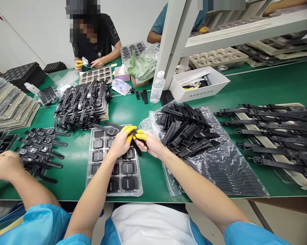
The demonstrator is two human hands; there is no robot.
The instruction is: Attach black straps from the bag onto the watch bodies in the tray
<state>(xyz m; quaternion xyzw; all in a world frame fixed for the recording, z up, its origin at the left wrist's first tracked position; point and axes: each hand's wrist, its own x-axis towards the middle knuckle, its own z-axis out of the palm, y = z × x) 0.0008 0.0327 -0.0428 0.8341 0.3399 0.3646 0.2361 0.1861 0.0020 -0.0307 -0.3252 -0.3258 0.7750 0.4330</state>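
Note:
My left hand [121,143] and my right hand [148,143] meet over the right edge of a clear plastic tray [140,189], fingertips almost touching. Yellow finger cots cover several fingers on both. Pinched between them is a small dark watch part, mostly hidden by the fingers. A black watch strap [136,148] hangs down below it. Square black watch bodies [128,168] sit in the tray's pockets. Across the tray's top, beside my left hand, lies a watch with its strap attached [111,131]. Nearest my right hand is a heap of loose black straps [186,131].
The strap heap rests on a clear plastic bag [220,170]. Trays of strapped watches stand at right [268,136] and back left [83,102]. A water bottle [158,87] and white box [199,83] are by the post. A co-worker's arm [23,180] reaches in at left; another person sits opposite.

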